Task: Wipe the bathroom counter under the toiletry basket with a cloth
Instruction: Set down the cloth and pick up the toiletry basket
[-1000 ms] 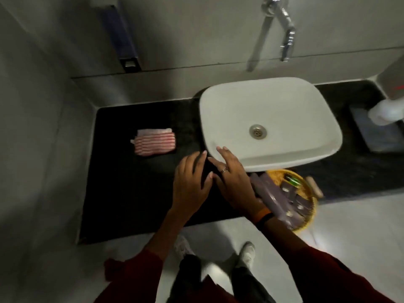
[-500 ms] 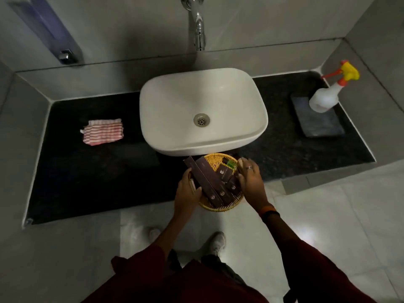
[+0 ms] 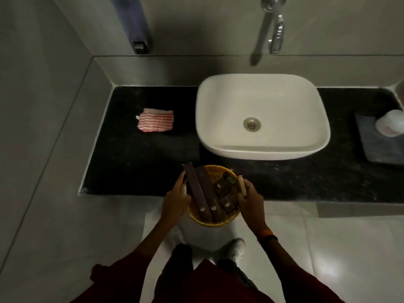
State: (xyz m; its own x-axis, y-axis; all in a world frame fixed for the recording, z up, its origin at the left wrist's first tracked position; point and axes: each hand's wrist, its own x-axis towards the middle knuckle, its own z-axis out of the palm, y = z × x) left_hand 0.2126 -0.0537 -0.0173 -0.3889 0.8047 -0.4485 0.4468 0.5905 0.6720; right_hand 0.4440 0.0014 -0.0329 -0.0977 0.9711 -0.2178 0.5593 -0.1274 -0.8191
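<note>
No words, brand names or numbers can be read anywhere. The only marks are small pale hexagonal emblems printed near the ends of the dark boxes (image 3: 197, 191) lying in the wicker basket (image 3: 215, 221). One such emblem shows on each of the two long boxes and on the shorter ones beside them. Whatever sits inside each hexagon is too small and blurred to make out as a letter or a sign.
</note>
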